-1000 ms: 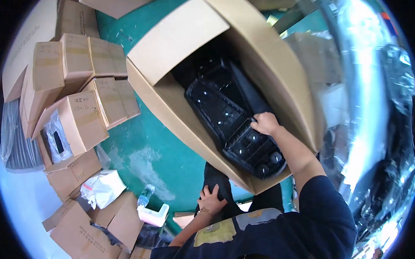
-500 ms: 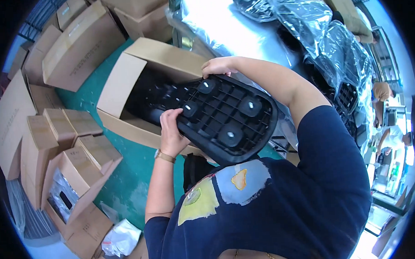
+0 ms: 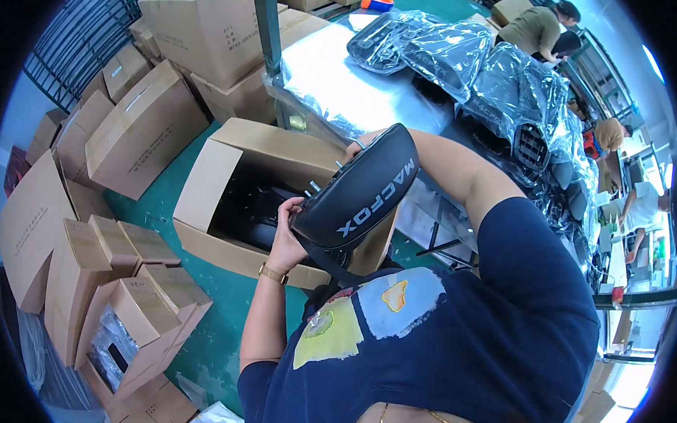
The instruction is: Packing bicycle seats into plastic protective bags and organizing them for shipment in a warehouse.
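The black padded seat (image 3: 360, 192) is now turning padded side up, lifted above the open carton (image 3: 225, 178); half a second ago its ribbed underside was showing. The left hand (image 3: 286, 239) is gripping its near-left end, the right hand (image 3: 357, 145) is clasping the far edge beside the desk (image 3: 349, 84).

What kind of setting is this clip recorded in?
Most likely a factory packing or assembly floor: stacked cardboard cartons on a green floor, a worktable piled with plastic-bagged black parts, and other workers at benches beyond.
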The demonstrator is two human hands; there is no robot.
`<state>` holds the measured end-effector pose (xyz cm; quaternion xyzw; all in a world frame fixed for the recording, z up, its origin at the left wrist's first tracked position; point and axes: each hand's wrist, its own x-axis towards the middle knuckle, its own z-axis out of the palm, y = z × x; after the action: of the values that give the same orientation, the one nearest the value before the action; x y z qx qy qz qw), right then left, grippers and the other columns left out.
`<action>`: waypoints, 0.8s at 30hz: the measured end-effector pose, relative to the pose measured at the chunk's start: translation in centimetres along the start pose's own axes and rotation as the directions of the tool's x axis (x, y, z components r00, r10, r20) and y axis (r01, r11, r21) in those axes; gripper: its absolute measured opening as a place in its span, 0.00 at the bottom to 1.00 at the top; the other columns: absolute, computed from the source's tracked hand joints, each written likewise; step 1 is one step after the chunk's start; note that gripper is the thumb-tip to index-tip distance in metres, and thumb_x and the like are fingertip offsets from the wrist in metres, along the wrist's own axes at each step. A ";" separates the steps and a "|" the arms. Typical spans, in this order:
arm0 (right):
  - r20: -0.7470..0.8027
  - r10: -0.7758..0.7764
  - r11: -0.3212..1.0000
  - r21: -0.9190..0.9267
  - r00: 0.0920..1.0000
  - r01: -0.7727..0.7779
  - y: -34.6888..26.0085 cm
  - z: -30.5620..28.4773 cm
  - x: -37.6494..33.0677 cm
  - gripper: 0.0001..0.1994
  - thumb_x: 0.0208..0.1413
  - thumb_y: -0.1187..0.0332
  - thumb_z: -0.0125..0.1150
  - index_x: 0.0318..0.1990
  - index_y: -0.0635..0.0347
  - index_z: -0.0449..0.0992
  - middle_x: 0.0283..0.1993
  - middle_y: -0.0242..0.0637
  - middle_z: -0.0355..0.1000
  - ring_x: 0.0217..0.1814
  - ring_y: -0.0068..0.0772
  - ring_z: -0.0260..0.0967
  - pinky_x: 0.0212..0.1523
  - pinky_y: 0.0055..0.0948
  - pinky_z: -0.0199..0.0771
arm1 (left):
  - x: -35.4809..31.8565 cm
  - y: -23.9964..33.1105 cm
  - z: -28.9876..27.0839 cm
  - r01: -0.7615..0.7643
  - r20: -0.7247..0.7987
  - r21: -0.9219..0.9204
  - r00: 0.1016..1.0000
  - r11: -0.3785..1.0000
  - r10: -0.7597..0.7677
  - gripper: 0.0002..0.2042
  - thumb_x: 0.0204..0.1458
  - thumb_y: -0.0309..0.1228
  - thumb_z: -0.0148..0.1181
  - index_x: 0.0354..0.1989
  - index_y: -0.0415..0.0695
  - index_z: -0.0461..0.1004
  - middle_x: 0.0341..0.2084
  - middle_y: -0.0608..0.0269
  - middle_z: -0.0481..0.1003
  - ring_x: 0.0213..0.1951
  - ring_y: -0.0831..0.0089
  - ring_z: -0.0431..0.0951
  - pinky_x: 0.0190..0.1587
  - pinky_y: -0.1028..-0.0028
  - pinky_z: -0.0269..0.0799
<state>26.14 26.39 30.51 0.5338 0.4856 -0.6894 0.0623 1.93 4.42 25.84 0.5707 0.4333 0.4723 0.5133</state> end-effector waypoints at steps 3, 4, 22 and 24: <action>-0.087 -0.020 0.988 0.150 0.996 0.033 0.4 -1.1 -0.6 0.13 0.51 0.58 0.53 0.23 0.56 0.74 0.18 0.29 0.68 0.13 0.20 0.62 0.16 0.21 0.64 | 1.2 1.2 -0.1 -0.042 0.008 -0.045 0.999 0.998 0.042 0.45 0.24 0.25 0.76 0.55 0.47 0.54 0.43 0.65 0.64 0.46 0.73 0.66 0.52 0.74 0.63; -0.108 -0.027 0.981 0.187 0.994 0.047 0.5 -1.3 -0.6 0.13 0.51 0.58 0.53 0.23 0.56 0.74 0.17 0.29 0.68 0.13 0.20 0.61 0.15 0.21 0.64 | 1.5 1.5 -0.1 0.026 -0.043 -0.238 0.998 0.971 -0.038 0.45 0.23 0.25 0.76 0.54 0.46 0.56 0.43 0.65 0.65 0.47 0.73 0.67 0.50 0.74 0.65; -0.219 -0.723 0.553 0.384 0.655 0.739 -3.7 10.1 -10.7 0.45 0.48 0.36 0.52 0.67 0.52 0.43 0.61 0.40 0.55 0.64 0.37 0.51 0.59 0.48 0.58 | 2.1 3.9 0.6 -0.262 -0.577 -0.451 0.815 0.853 -0.055 0.19 0.40 0.24 0.69 0.36 0.44 0.64 0.34 0.68 0.68 0.37 0.80 0.68 0.43 0.79 0.66; -0.247 -0.780 0.489 0.333 0.575 0.806 -5.5 12.5 -13.0 0.46 0.47 0.37 0.55 0.66 0.53 0.44 0.60 0.39 0.55 0.61 0.36 0.55 0.57 0.45 0.61 | 1.3 3.2 0.3 -0.258 -0.648 -0.375 0.759 0.891 -0.053 0.20 0.38 0.25 0.71 0.35 0.44 0.63 0.33 0.68 0.66 0.36 0.79 0.67 0.42 0.78 0.66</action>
<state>19.89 14.41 43.68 0.2717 0.5218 -0.7082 -0.3905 2.46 5.35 29.16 0.2656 0.4307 0.7524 0.4218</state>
